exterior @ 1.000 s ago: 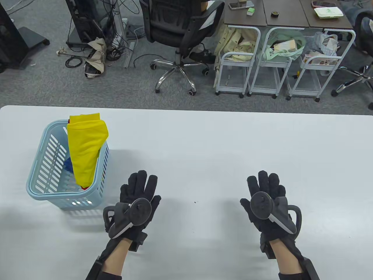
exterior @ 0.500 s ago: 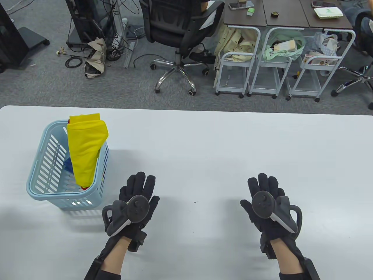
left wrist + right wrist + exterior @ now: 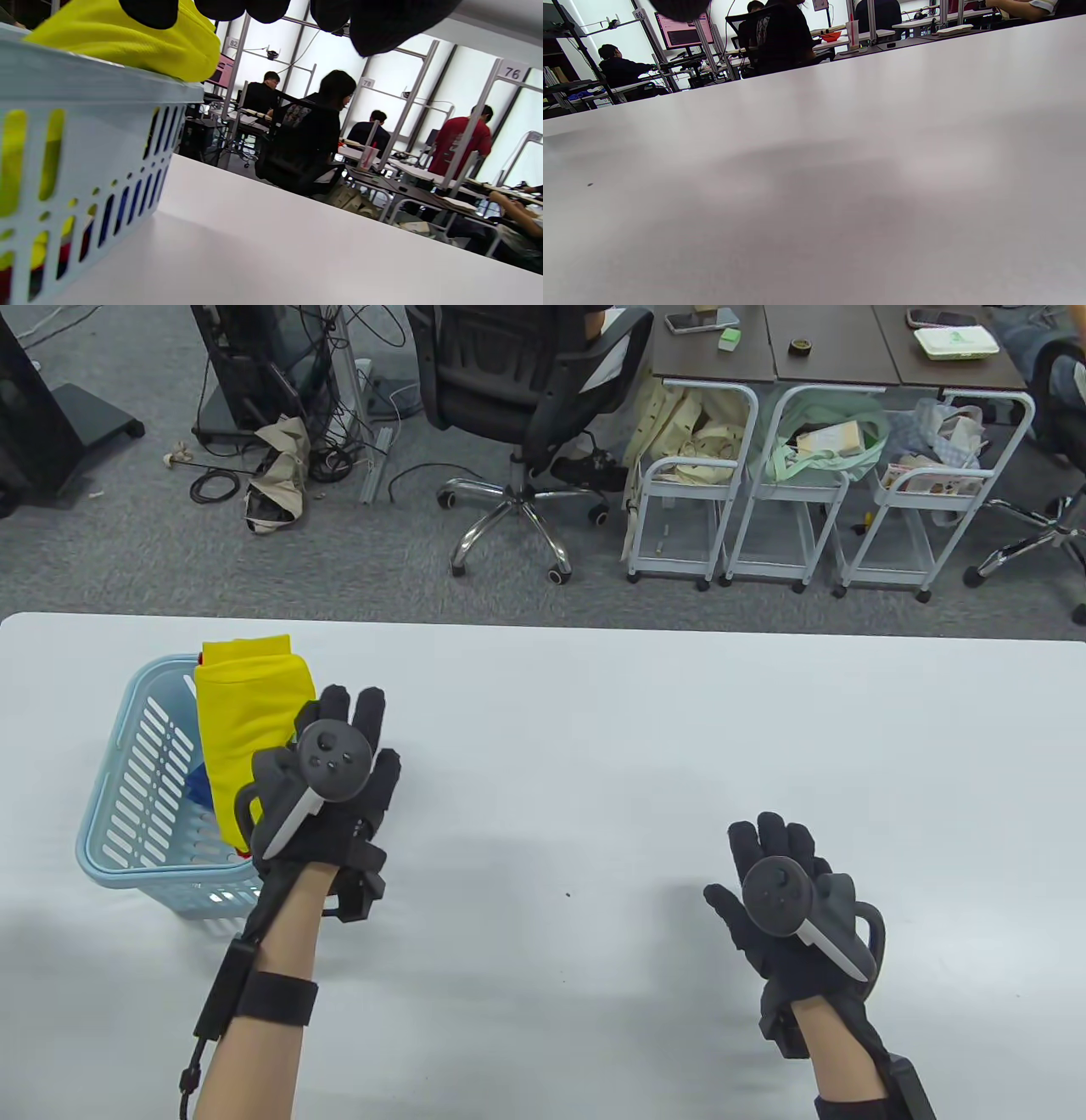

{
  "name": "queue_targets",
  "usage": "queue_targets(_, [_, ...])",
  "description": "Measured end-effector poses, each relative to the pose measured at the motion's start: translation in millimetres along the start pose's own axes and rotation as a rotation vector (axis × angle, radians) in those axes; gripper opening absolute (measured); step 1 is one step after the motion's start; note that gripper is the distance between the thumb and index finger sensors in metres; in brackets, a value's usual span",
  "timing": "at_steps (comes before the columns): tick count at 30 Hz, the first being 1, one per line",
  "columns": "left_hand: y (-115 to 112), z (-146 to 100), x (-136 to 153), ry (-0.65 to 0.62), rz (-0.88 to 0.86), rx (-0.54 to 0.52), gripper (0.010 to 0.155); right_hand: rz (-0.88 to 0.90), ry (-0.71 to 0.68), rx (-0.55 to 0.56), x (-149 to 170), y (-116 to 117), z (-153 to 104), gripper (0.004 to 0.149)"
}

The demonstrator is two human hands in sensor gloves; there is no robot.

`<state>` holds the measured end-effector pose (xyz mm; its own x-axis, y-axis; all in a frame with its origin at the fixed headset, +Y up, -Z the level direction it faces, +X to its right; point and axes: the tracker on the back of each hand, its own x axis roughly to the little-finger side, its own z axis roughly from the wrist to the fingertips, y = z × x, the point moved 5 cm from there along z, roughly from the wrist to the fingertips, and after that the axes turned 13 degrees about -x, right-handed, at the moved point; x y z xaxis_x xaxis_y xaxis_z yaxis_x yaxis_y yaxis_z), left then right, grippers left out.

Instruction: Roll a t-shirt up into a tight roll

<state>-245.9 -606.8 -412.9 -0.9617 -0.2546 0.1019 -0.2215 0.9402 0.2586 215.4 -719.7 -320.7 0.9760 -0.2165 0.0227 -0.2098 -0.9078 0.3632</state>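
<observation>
Two gloved hands are seen over the white table (image 3: 645, 746). Nearest, at five o'clock, the right hand (image 3: 785, 899) is held flat with fingers straight, nothing in it. Farther off, at nine o'clock, the left hand (image 3: 331, 789) is stretched out, fingers extended and empty, just beside the yellow t-shirt (image 3: 246, 729) draped over the rim of the pale blue basket (image 3: 127, 814). If the shirt is pulled sideways, the light basket may be dragged or tipped, since other garments are lodged beneath it.

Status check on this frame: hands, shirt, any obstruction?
Left hand open, reaching at basket, nothing held. Right hand open over table, idle. Yellow t-shirt in basket, unrolled on table not yet. Nothing in the way.
</observation>
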Motion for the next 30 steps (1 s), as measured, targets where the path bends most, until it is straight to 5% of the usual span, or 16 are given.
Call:
queue_targets(7, [15, 39, 26, 0.124, 0.086, -0.028, 0.073, 0.004, -0.003, -0.017, 0, 2, 2, 0.078])
queue_targets(12, [6, 59, 62, 0.286, 0.154, 0.073, 0.079, 0.007, -0.006, -0.019, 0, 2, 2, 0.078])
queue_targets(18, [-8, 66, 89, 0.417, 0.147, 0.150, 0.096, 0.002, -0.012, -0.021, -1, 3, 3, 0.077])
queue_targets(22, [-1, 74, 94, 0.442, 0.127, 0.089, 0.095, -0.017, -0.004, -0.014, -2, 3, 2, 0.077])
queue_targets(26, [5, 83, 102, 0.456, 0.293, 0.064, 0.105, -0.012, -0.007, -0.014, -2, 3, 2, 0.076])
queue_targets(30, [2, 85, 111, 0.496, 0.268, 0.078, 0.098, -0.006, -0.006, -0.012, -1, 2, 2, 0.076])
